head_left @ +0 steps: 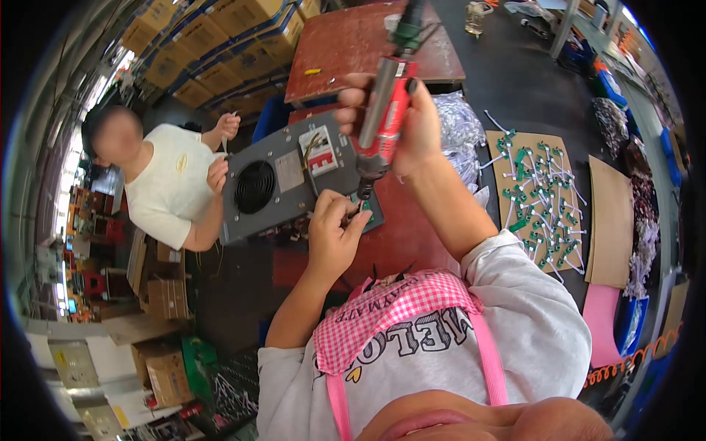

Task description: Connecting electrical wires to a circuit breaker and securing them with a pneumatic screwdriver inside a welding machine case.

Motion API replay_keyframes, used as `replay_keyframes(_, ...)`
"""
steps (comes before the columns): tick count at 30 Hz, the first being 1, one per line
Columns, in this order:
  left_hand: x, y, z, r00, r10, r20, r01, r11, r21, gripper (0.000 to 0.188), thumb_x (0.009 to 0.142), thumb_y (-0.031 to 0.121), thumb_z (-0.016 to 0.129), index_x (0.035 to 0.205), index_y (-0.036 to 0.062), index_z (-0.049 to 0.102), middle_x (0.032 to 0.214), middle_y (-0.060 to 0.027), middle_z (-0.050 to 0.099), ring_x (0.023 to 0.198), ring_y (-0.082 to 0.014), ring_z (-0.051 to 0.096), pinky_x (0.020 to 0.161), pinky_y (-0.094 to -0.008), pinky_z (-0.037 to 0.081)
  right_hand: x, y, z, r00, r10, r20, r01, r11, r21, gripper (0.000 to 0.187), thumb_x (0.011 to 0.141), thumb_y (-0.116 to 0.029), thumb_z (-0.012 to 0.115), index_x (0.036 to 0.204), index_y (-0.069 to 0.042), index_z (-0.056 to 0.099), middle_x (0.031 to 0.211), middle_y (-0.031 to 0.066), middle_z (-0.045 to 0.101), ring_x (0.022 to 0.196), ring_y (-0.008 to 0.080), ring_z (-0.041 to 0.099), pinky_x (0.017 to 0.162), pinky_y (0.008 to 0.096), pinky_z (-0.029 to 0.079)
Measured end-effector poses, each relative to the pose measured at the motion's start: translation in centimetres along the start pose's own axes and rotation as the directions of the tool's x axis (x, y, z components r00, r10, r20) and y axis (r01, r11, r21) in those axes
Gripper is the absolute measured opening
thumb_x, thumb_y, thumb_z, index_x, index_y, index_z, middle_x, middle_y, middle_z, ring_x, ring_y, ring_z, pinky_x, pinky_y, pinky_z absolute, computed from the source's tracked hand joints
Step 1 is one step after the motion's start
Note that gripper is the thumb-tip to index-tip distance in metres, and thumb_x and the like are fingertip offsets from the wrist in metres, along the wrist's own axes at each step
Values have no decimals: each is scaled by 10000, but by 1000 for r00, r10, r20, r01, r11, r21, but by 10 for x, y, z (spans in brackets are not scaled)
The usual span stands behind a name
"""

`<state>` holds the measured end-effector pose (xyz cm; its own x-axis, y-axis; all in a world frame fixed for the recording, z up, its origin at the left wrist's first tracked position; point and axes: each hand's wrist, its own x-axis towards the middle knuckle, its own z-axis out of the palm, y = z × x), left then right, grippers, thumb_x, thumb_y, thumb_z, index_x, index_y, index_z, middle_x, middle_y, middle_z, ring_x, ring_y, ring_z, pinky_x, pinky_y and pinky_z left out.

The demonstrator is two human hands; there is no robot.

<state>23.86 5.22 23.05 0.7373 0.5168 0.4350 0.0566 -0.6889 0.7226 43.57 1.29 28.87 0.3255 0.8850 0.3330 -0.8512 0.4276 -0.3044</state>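
Observation:
A red and silver power screwdriver (384, 121) is in my right hand (419, 136), whose fingers wrap round its body. Its tip points down beside my left fingertips. My left hand (334, 229) has thumb and fingers pinched at a small green circuit board (369, 214), partly covered by the fingers. Behind that hand lies a grey metal panel (283, 204) with a round black fan grille (254, 187) and a white and red breaker switch (321, 156). Whether the screwdriver's tip touches the board, I cannot tell.
Across the panel on the left, a person in a pale shirt (170, 176) holds a thin white strip. A cardboard sheet (501, 158) at right bears several green boards with white cables. Clear plastic bags (457, 132) lie beside the red table (412, 242). Cartons (213, 55) are stacked behind.

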Motion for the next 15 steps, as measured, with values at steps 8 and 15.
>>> replay_keyframes(8, -14, 23, 1, 999, 26, 25, -27, 998, 60, 225, 775, 89, 776, 792, -6, 573, 827, -102, 509, 635, -237, 537, 548, -334, 437, -17, -13, -7, 966, 80, 244, -135, 967, 217, 602, 987, -450, 317, 1395, -29, 453, 1182, 192, 646, 1041, 402, 629, 872, 520, 514)
replay_keyframes(15, 4, 24, -16, 1000, 24, -2, -24, 1000, 8, 211, 789, 73, 763, 812, -18, 574, 830, -65, 523, 596, -114, 463, 541, -255, 391, -20, -13, 0, 915, -116, 386, 122, 992, 8, 1024, 824, -846, 265, 1461, -50, 360, 1219, 320, 590, 994, 471, 650, 732, 526, 563)
